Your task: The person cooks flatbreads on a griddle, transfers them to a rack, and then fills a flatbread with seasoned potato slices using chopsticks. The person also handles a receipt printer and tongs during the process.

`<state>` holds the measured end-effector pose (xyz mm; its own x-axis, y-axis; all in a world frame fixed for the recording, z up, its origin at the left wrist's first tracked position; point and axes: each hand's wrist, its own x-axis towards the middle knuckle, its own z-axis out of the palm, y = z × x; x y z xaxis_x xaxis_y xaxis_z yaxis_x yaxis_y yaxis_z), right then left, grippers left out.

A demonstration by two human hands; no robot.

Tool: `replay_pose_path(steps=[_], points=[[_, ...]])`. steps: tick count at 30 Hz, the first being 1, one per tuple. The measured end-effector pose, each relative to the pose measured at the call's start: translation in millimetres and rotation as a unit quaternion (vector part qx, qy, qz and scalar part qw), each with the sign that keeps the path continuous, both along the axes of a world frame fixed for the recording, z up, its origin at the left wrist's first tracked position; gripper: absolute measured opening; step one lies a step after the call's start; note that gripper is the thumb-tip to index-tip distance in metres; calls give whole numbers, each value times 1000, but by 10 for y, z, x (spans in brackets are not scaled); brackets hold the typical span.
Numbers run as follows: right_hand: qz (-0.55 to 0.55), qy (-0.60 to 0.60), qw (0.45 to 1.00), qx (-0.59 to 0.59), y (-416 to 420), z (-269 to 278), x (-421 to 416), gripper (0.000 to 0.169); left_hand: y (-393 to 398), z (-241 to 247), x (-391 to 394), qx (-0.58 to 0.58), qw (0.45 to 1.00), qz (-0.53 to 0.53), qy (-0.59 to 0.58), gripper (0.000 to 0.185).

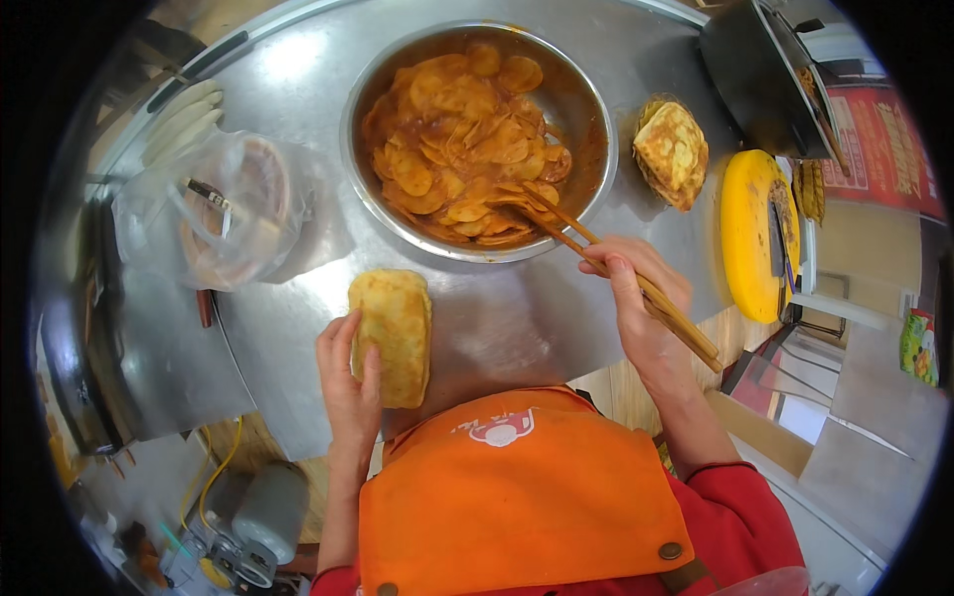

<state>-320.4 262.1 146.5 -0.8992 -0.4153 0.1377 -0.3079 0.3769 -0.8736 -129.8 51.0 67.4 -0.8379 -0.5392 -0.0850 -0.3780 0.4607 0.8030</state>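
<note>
My right hand (641, 290) grips a pair of long wooden chopsticks (671, 320), their tips among sauce-coated potato slices (462, 149) at the near right side of a large steel bowl (607, 160). A folded golden flatbread (399, 339) lies on the metal table near its front edge. Against its left side rests my left hand (354, 372), fingers apart, thumb and fingertips touching the bread without closing round it. Right of the bowl sits a stack of browned flatbreads (672, 153).
A plastic bag over a round container (238, 208) stands left on the steel table (477, 313). At the right are a dark pot (760, 82) and a yellow board (745, 238) with a knife (779, 238). A gas cylinder (272, 510) stands below left.
</note>
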Motion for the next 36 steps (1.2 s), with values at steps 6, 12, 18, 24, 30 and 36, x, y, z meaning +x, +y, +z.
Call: replay_pose_path(steps=[6, 12, 18, 24, 30, 36], points=[[-5, -3, 1000, -2, -73, -203, -38, 9, 64, -127, 84, -48, 997, -31, -53, 62], [24, 7, 998, -55, 83, -253, -117, 10, 305, -151, 112, -90, 992, 15, -90, 76], [91, 73, 993, -28, 264, -384, -195, 22, 530, -198, -36, -218, 967, 20, -128, 89], [89, 96, 987, -99, 376, -418, -229, 12, 553, -298, -72, -259, 960, 48, -94, 84], [86, 103, 982, -132, 479, -436, -298, 16, 519, -211, -60, -190, 977, 83, -46, 50], [150, 110, 977, -109, 633, -255, -264, 35, 424, -259, 9, -109, 982, 149, -31, 23]])
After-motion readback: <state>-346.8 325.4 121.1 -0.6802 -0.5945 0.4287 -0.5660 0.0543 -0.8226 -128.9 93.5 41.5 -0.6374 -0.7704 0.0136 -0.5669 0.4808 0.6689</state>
